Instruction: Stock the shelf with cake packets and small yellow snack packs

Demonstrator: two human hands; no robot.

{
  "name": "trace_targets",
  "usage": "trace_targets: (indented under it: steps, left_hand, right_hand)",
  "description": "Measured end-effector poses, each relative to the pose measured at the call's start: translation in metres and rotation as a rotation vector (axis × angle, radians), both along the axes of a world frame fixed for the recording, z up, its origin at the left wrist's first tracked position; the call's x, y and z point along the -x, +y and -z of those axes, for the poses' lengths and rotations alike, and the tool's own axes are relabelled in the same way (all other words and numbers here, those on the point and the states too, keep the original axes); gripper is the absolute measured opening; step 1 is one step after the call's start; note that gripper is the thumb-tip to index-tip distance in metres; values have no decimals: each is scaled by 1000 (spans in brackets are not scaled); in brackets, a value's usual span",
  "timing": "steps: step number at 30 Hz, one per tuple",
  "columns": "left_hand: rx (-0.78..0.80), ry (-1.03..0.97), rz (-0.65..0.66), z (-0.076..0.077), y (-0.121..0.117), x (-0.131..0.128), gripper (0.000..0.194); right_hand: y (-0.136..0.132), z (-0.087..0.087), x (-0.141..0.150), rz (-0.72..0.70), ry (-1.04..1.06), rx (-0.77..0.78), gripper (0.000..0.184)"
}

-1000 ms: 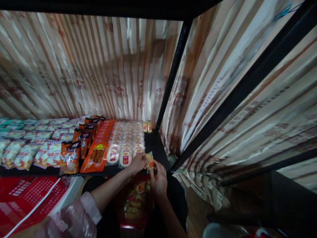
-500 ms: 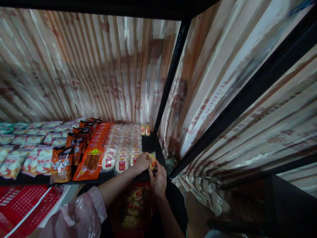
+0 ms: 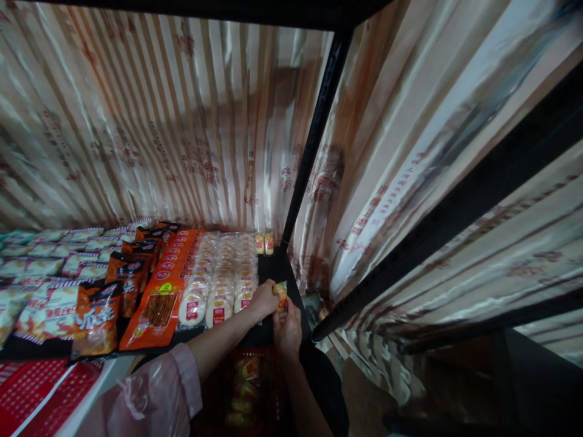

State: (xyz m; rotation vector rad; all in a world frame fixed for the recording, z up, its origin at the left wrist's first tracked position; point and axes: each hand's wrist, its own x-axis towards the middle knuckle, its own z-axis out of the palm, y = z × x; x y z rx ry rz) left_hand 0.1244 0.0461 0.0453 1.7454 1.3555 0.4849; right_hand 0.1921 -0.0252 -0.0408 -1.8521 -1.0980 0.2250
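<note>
A small yellow packet with red print and a clear wrapper (image 3: pixel 280 295) is held between both hands, right of the lower centre of the frame, above the front of a black shelf (image 3: pixel 274 266). The left hand (image 3: pixel 264 301) has its fingers closed on the packet's left side, and their tips are partly hidden. The right hand (image 3: pixel 288 329) grasps it from below, its fingers covering the lower end; the print is too blurred to read.

Left of the hands, rows of round white cakes in clear wrappers (image 3: pixel 219 291) lie on the shelf, the nearest ones partly behind the left wrist. Beside them is a flat, bright orange pack with a window showing brown sticks (image 3: pixel 160 306), then black-and-orange bags (image 3: pixel 98 318) and white bags with striped edges (image 3: pixel 49 312), which the left edge of the frame cuts off. Two small yellow packets (image 3: pixel 264 244) stand side by side at the back, near a black metal post (image 3: pixel 315 142).

At bottom centre, more yellow packets (image 3: pixel 243 388) sit in a dark red container, its outline lost in shadow. A red perforated basket (image 3: pixel 34 394) is cropped at lower left. Pleated, printed beige sheeting (image 3: pixel 200 121) fills the upper frame; the dark shapes at lower right cannot be made out.
</note>
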Motion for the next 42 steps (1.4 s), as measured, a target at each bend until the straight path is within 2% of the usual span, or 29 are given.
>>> trace_targets:
  steps: [7,13,18,22,29,35,42]
  left_hand:
    - [65,-86,-94,7,15,-10,36]
    - [-31,-72,-97,9,30,-19,31]
    - [-48,-39,-80,10,44,-26,31]
    - [-51,-37,-66,11,55,-30,23]
    - [-24,-47,-55,13,70,-38,24]
    - [13,-36,-35,7,82,-44,32]
    - [48,-132,9,7,92,-47,41]
  right_hand:
    - [22,5,-9,5,40,-35,48]
    - [45,-1,-14,43,-18,-59,47]
    - [69,8,-26,22,-7,-11,51]
    - [89,15,-36,-5,4,33,55]
    - [113,7,-41,37,-78,40,47]
    - [130,4,-50,1,-97,112,47]
    - [149,11,-50,42,-52,-31,42]
